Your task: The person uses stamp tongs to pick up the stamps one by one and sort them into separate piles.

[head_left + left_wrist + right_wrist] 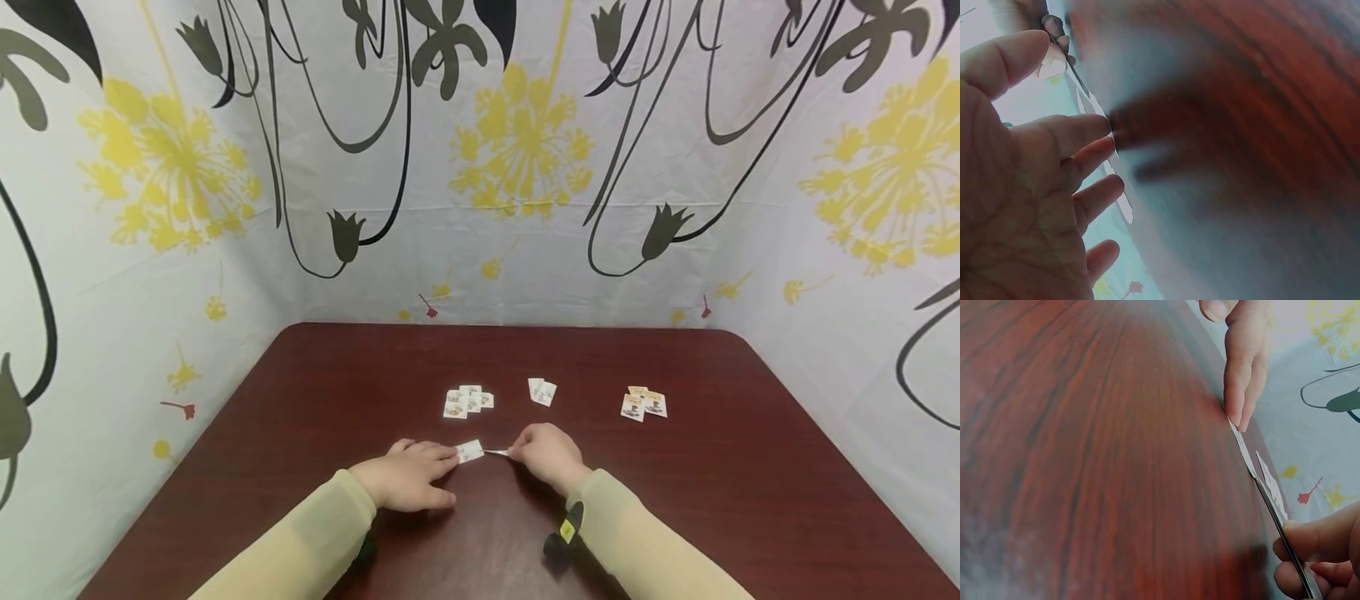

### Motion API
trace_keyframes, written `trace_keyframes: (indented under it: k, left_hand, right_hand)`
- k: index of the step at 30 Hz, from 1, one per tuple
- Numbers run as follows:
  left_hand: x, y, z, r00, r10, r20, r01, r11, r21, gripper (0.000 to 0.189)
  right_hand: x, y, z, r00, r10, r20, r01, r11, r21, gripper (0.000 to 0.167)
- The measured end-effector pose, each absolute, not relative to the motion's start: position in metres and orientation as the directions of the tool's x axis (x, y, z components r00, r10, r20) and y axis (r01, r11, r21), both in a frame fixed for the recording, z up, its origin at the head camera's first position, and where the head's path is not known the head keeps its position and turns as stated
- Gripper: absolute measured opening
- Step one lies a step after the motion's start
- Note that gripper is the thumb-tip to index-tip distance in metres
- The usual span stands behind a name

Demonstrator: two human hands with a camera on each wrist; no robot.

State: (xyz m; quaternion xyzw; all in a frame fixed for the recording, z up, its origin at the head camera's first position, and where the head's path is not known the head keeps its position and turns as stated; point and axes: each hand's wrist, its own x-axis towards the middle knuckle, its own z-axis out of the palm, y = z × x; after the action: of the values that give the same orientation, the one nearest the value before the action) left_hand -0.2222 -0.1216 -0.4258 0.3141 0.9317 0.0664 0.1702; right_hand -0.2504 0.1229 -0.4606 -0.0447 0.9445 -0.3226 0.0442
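Note:
In the head view, my left hand (412, 473) lies palm down with fingers spread, its fingertips resting on the left end of a small white card (471, 451). My right hand (551, 456) pinches slim silver tweezers (497, 452) between thumb and fingers. Their tip meets the card's right edge; whether it grips the card, I cannot tell. From the right wrist, the tweezers (1277, 528) run low along the tabletop to the card (1241, 445), which looks nearly flat. In the left wrist view, the left hand's (1029, 169) fingers reach straight to the card.
Farther back on the dark red table (360, 358) lie three groups of small printed cards: several overlapping at left (465, 402), a white group in the middle (542, 392), and orange-marked cards at right (643, 403). A patterned curtain (495, 275) surrounds the table's back and sides.

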Motion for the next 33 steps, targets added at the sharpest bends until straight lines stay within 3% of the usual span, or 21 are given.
trace_keyframes:
  k: [18,33]
  left_hand:
    - [-0.212,-0.108,-0.426,-0.671,0.689,-0.275,0.636,0.725,0.265,0.062]
    - [-0.217,-0.105,-0.431,-0.725,0.641,-0.253,0.615,0.767,0.184,0.065]
  right_hand:
    - [-0.263,0.119,-0.457,-0.993,-0.114,-0.032,-0.081,0.855,-0.513,0.016]
    - [-0.261,0.128,-0.462,-0.993,-0.103,-0.049,-0.058,0.826,-0.561,0.013]
